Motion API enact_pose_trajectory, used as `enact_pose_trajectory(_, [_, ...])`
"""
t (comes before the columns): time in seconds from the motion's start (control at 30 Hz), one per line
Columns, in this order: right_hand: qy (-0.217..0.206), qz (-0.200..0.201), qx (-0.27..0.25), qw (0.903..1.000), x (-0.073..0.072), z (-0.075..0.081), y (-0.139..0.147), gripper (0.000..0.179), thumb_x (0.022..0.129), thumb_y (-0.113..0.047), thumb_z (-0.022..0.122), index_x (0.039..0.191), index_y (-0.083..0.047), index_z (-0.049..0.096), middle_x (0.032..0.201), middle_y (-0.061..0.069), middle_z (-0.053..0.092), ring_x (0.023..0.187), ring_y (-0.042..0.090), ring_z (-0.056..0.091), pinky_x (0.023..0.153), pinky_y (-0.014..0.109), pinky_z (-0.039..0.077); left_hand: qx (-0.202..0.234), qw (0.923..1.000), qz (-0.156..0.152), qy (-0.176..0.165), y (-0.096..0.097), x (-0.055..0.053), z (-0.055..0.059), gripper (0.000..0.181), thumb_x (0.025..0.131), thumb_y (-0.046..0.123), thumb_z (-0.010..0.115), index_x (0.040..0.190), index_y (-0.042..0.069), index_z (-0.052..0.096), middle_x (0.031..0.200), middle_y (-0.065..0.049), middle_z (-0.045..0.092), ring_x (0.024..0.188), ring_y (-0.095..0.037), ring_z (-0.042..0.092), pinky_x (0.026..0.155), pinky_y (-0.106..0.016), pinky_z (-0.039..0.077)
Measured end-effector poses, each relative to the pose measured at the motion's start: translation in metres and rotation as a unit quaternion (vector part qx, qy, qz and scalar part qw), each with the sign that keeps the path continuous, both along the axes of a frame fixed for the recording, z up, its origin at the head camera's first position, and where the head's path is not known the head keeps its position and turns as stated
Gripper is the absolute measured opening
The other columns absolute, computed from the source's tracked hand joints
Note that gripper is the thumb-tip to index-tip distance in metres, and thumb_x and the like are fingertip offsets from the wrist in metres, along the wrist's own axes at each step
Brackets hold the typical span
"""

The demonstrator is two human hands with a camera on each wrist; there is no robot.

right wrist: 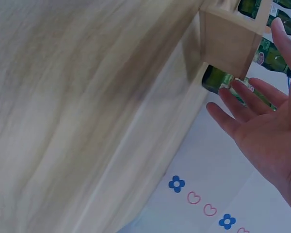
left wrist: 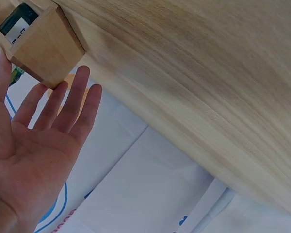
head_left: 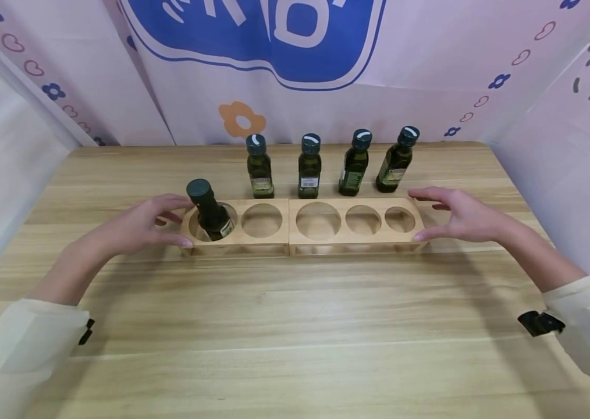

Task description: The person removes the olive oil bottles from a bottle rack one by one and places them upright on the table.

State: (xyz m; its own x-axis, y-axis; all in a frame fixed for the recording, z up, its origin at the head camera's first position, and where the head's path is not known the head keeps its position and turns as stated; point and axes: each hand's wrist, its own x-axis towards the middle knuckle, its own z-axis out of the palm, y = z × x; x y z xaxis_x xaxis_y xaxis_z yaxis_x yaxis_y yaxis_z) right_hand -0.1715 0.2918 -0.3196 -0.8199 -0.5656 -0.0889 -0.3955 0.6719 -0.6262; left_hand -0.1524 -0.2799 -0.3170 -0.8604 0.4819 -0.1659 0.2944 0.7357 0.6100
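Note:
A long wooden bottle rack (head_left: 288, 237) with round holes of differing sizes stands on the table, a seam running across its middle. In its leftmost hole leans a dark green bottle (head_left: 212, 216), cap up and tilted left. My left hand (head_left: 145, 224) spans the rack's left end, thumb at the front corner and fingertips at the rear one. Its fingers look extended beside the wooden end panel (left wrist: 51, 48) in the left wrist view. At the opposite end, my right hand (head_left: 465, 216) has its thumb and forefinger at the corners, fingers loosely extended beside the end panel (right wrist: 230, 41).
Behind the rack several small dark green bottles stand in a row, from the left one (head_left: 260, 169) to the tilted right one (head_left: 397, 160). A printed cloth (head_left: 195, 105) hangs along the back edge of the wooden table (head_left: 274, 326). White cloth walls flank both sides.

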Motion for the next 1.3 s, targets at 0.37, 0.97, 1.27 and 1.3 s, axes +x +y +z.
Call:
enact_pose_trajectory(0.37, [-0.026, 0.009, -0.037, 0.9989, -0.006, -0.012, 0.004, 0.088, 0.079, -0.008, 0.091, 0.149, 0.015, 0.042, 0.150, 0.035, 0.046, 0.128, 0.051, 0.057, 0.105, 0.054, 0.050, 0.003, 1.0000, -0.004, 0.000, 0.001, 0.000, 0.000, 0.077, 0.089, 0.016, 0.084, 0.148, -0.011, 0.044, 0.153, -0.033, 0.043, 0.123, -0.052, 0.059, 0.105, -0.066, 0.047])
enact_pose_trajectory(0.97, [-0.026, 0.020, -0.051, 0.9982, -0.008, -0.013, 0.005, 0.087, 0.077, -0.006, 0.092, 0.149, 0.011, 0.046, 0.151, 0.032, 0.048, 0.126, 0.050, 0.059, 0.101, 0.053, 0.053, -0.019, 0.9994, -0.023, 0.019, 0.000, -0.003, 0.002, 0.076, 0.089, 0.019, 0.085, 0.147, -0.010, 0.047, 0.151, -0.033, 0.045, 0.119, -0.049, 0.063, 0.101, -0.068, 0.049])
enact_pose_trajectory(1.27, [-0.037, 0.012, -0.044, 0.9983, -0.007, -0.013, 0.004, 0.086, 0.079, -0.006, 0.091, 0.150, 0.010, 0.045, 0.153, 0.031, 0.046, 0.127, 0.049, 0.059, 0.100, 0.053, 0.054, -0.012, 0.9995, -0.025, 0.017, -0.002, -0.001, 0.001, 0.077, 0.089, 0.018, 0.085, 0.148, -0.010, 0.046, 0.152, -0.032, 0.044, 0.120, -0.049, 0.063, 0.102, -0.065, 0.050])
enact_pose_trajectory(1.3, [-0.037, 0.012, -0.043, 0.9983, -0.007, -0.013, 0.004, 0.086, 0.079, -0.007, 0.090, 0.151, 0.010, 0.044, 0.153, 0.031, 0.046, 0.127, 0.049, 0.059, 0.100, 0.054, 0.054, -0.010, 0.9995, -0.025, 0.016, -0.002, -0.001, 0.000, 0.077, 0.088, 0.018, 0.085, 0.148, -0.010, 0.046, 0.152, -0.032, 0.044, 0.120, -0.049, 0.062, 0.103, -0.065, 0.049])
